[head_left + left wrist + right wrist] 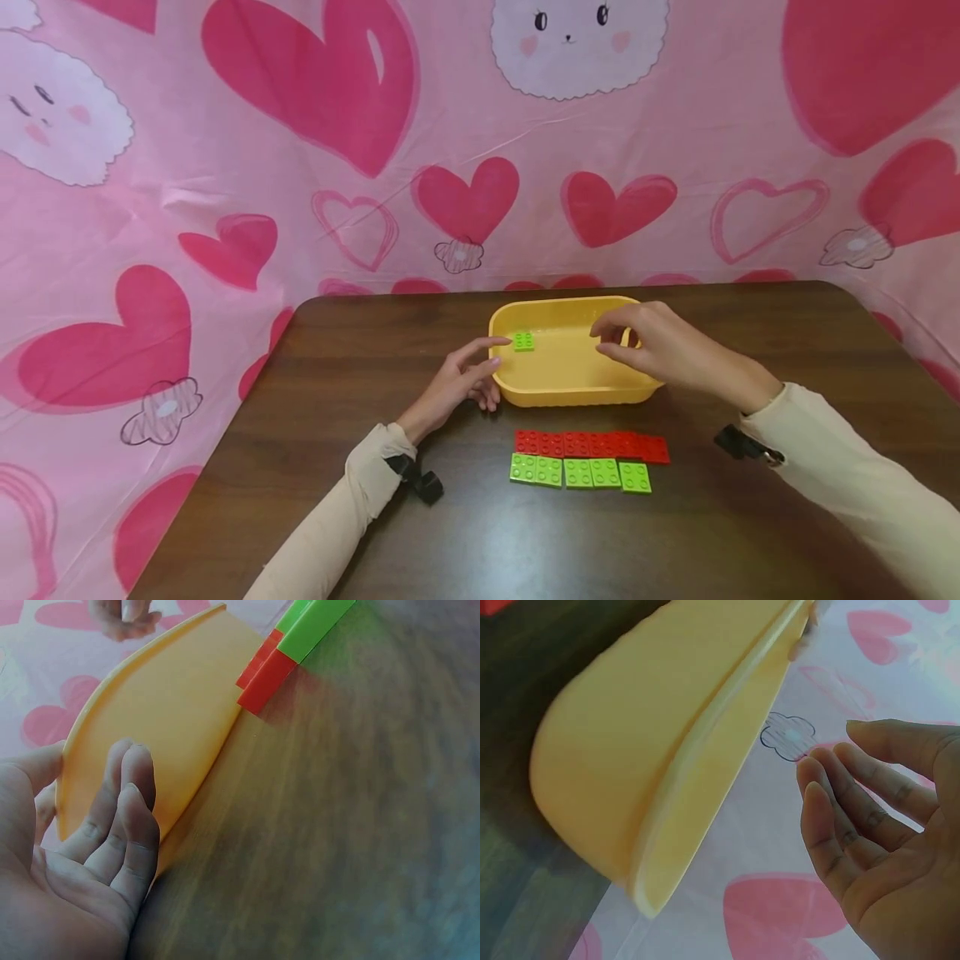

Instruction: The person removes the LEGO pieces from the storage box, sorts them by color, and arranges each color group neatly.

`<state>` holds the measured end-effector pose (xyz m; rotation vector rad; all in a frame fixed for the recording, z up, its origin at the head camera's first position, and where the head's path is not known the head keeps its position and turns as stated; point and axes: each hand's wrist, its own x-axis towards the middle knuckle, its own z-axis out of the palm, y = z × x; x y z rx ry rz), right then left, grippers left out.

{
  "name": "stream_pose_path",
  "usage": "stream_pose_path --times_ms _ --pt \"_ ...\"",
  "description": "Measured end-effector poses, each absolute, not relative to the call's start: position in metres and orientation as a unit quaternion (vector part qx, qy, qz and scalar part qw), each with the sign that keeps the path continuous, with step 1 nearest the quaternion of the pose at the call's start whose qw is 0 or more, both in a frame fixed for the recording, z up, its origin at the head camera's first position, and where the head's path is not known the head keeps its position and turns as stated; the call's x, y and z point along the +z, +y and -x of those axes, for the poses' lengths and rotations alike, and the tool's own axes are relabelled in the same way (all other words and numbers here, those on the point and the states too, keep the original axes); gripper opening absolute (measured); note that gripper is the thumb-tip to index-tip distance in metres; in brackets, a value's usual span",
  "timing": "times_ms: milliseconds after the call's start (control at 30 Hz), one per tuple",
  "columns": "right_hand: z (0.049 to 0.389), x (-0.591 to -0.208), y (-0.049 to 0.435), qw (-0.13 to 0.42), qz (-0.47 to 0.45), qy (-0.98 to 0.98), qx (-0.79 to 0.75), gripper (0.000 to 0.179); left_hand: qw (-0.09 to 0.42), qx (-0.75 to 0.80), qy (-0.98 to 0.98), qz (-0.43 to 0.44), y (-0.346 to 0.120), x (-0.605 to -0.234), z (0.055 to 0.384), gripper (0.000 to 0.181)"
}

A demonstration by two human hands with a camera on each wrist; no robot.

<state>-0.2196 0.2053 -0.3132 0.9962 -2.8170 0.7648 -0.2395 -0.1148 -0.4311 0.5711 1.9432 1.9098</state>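
Observation:
A yellow plastic tray (570, 398) sits on the table, and one lime-green toy building brick (523, 342) lies inside near its left end. My left hand (461, 375) is at the tray's left rim, index finger and thumb reaching over the edge, the other fingers loosely bent outside the wall. The left wrist view shows this hand (97, 847) close against the tray. Above the tray's right side hovers my right hand (656, 342), fingers loosely bent; the right wrist view shows nothing between the thumb and fingers of that hand (877, 817).
In front of the tray, a row of red bricks (576, 443) runs left to right. Nearer me is a row of green bricks (579, 473), its rightmost brick (636, 477) slightly apart. Behind the brown table (360, 333) hangs a pink cloth (525, 133) with hearts.

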Motion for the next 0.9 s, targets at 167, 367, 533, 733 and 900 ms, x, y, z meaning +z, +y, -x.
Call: stream_pose_path --times_ms 167,367,533,733,900 --pt "0.236 -0.313 0.196 0.028 -0.343 -0.908 0.241 0.018 0.176 0.679 0.683 -0.204 -0.113 -0.430 0.239 0.041" --pt "0.255 -0.314 0.185 0.001 -0.353 -0.904 0.241 0.018 0.175 0.679 0.684 -0.201 -0.112 -0.431 0.240 0.043" --pt "0.268 -0.316 0.175 -0.029 -0.348 -0.907 0.236 0.020 0.173 0.681 0.683 -0.199 -0.113 -0.432 0.241 0.043" --pt "0.283 -0.320 0.161 -0.049 -0.359 -0.903 0.231 0.022 0.175 0.681 0.683 -0.198 -0.113 -0.432 0.241 0.043" --pt "0.297 -0.327 0.148 -0.070 -0.372 -0.899 0.218 0.024 0.175 0.680 0.684 -0.197 -0.113 -0.432 0.241 0.042"
